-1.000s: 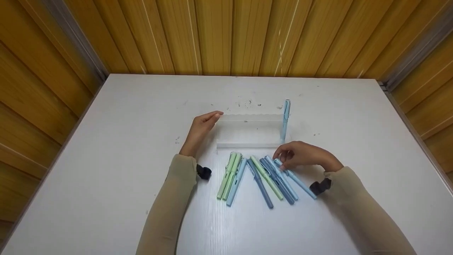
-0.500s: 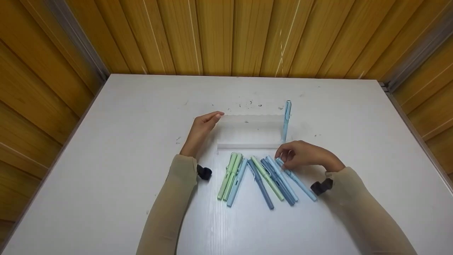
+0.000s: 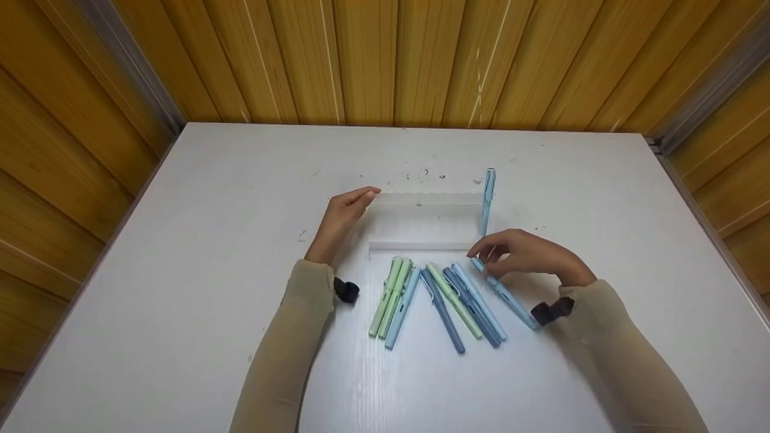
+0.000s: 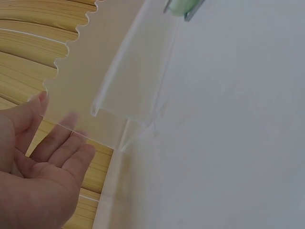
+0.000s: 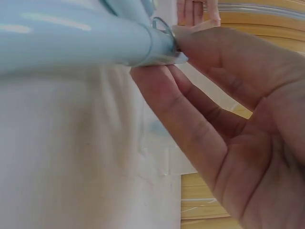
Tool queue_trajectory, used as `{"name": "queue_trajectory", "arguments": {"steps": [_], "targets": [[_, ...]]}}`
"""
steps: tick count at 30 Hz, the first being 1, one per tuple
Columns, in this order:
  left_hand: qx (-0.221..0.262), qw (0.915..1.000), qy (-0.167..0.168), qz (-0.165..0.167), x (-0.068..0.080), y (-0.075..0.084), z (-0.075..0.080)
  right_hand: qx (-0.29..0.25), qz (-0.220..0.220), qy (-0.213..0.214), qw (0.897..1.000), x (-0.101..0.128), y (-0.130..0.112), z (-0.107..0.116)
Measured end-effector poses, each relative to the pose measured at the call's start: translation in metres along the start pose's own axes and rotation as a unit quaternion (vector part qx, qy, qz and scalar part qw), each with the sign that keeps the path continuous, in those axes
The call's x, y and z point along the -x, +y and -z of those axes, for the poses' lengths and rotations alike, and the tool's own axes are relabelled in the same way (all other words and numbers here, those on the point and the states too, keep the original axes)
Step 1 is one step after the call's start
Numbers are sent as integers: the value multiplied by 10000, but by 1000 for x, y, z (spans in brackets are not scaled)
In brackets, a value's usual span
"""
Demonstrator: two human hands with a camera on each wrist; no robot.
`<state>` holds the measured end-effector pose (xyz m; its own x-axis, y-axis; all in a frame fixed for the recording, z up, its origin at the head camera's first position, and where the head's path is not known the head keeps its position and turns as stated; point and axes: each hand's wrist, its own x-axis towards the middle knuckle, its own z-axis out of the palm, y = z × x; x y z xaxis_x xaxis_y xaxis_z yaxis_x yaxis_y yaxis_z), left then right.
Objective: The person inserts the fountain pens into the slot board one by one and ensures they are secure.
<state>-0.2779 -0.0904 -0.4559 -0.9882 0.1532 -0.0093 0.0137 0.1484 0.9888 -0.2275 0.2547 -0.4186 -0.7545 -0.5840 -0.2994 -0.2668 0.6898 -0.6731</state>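
"Why is the left hand (image 3: pixel 341 215) out there, left of centre in the frame?"

"It's pinching the clear stand (image 3: pixel 421 246) at the left end of its wavy upper edge, the other fingers loose. My guess is it's for steadiness: thin plastic like that would probably slide on the worktop (image 3: pixel 252 198)."

"And the right hand (image 3: pixel 532 255)?"

"Thumb and fingertips grasp a light-blue pen (image 3: pixel 511 299) near the cap end, right of centre in the frame, just in front of the stand. Gripped there, the cap end seems tipped up a little while the barrel slants toward the lower right. Whether its far end touches down, I can't tell."

"There's one standing, too."

"Yes, an upright pen (image 3: pixel 486 195) at the stand's right end, cap uppermost. Those waves presumably give a barrel a dip to lean in."

"And the rest, low in the middle of the frame?"

"Fanned out, cap ends facing the stand: a green pair (image 3: pixel 385 296) and a pale-blue pen (image 3: pixel 403 308), then, past a gap, a dark-blue pen (image 3: pixel 443 311), a lone green pen (image 3: pixel 454 304) and more blues. Laid that way, I'd say each cap is handy to pinch."
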Motion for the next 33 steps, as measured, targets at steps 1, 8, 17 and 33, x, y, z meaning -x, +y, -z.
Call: {"name": "queue_trajectory", "arguments": {"steps": [1, 8, 17, 33], "targets": [[9, 10000, 0, 13, 0, 1, 0, -59, -22, 44, 10000, 1, -1, 2], [-52, 9999, -68, -67, -2, 2, -2, -362, -217, 534, 9977, 6, -3, 12], [-206, 9998, 43, 41, -1, 3, -1, -733, 69, 1138, 9908, 3, -9, 22], [115, 9995, 300, 40, -4, 3, -3, -961, 8, 2162, 9716, 0, -25, 35]]}}
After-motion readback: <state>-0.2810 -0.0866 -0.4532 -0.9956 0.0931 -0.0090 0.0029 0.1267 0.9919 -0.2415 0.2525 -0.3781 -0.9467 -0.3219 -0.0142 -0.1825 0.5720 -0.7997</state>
